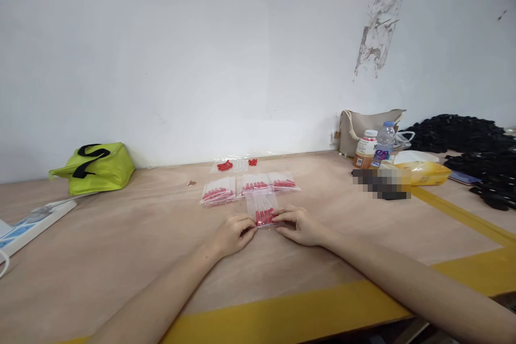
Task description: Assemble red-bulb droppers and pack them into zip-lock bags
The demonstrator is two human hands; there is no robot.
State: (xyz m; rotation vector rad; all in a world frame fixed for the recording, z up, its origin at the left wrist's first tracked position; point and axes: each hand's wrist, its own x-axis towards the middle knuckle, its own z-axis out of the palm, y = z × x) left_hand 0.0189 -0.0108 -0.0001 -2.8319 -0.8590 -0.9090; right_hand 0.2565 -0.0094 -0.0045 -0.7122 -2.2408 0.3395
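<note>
A small clear plastic bag (260, 201) lies in front of me, with several red, slender pieces (264, 217) lined up in its near end. My left hand (236, 235) has its fingers curled at the bag's lower left corner, pinching the edge. From the other side, my right hand (301, 226) grips the right edge, its fingertips over the red pieces. Just beyond are stacks of similar filled bags: a left stack (219, 191), a middle one (255, 183) and a right one (284, 181). Behind them, loose red pieces (224, 165) rest on clear plastic.
A lime-green bag (102, 167) and a power strip (38, 223) are on the left. At right stand a beige bag (363, 121), a brown-drink bottle (365, 149), a clear bottle (386, 142), a yellow tissue pack (427, 171) and black piles (459, 131). Yellow tape (290, 314) edges the table.
</note>
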